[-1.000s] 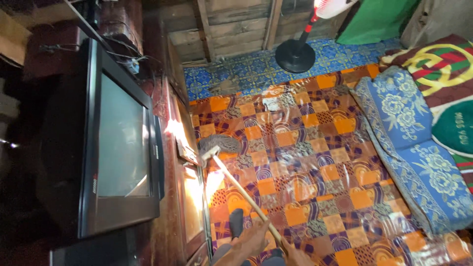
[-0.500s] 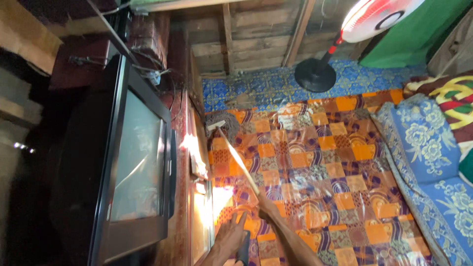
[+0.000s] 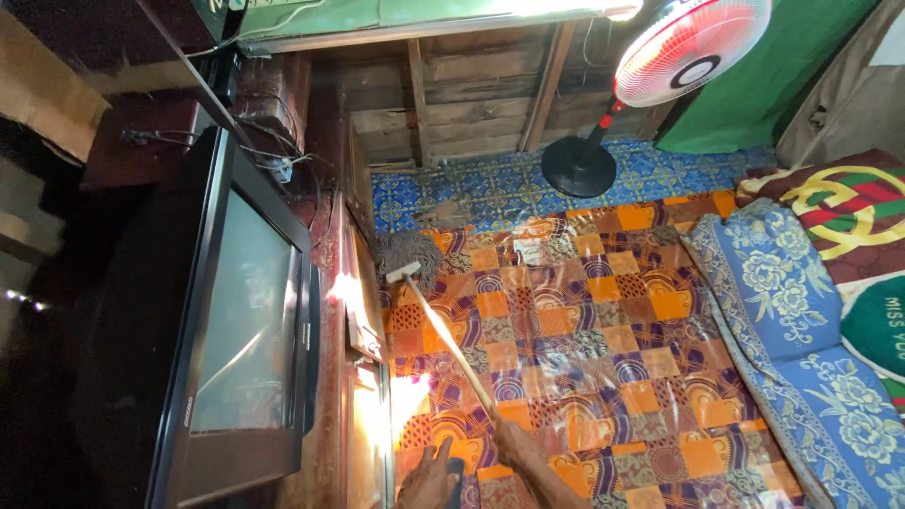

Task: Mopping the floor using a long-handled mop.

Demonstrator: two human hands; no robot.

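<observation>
1. A long pale wooden mop handle [image 3: 448,341] is seen running up from the bottom of the view to a grey stringy mop head [image 3: 407,256], which is laid flat on the glossy orange-and-purple patterned floor covering [image 3: 603,349], just beside the dark wooden cabinet [image 3: 332,377].

2. The handle is gripped low down by the right hand [image 3: 514,441], its fingers wrapped closed round the wood; the grip appears to be placed there so the head can be pushed far forward along the cabinet's edge.

3. The left hand [image 3: 429,479] is seen at the bottom edge, close beside a dark object; whether its fingers are closed on anything cannot be told, since it is partly cut off.

4. A black boxy television [image 3: 226,330] is carried on the cabinet at the left, with cables trailing behind it.

5. A red-and-white standing fan on a round black base [image 3: 579,166] is set on the blue tiled floor strip [image 3: 490,184] by the plank wall, well apart from the mop head.

6. A blue flowered cushion [image 3: 801,320] is laid along the right edge of the covering; beyond it, a round green cushion [image 3: 877,325] with pale lettering and a striped blanket [image 3: 839,212] with a yellow emblem are noted.
</observation>
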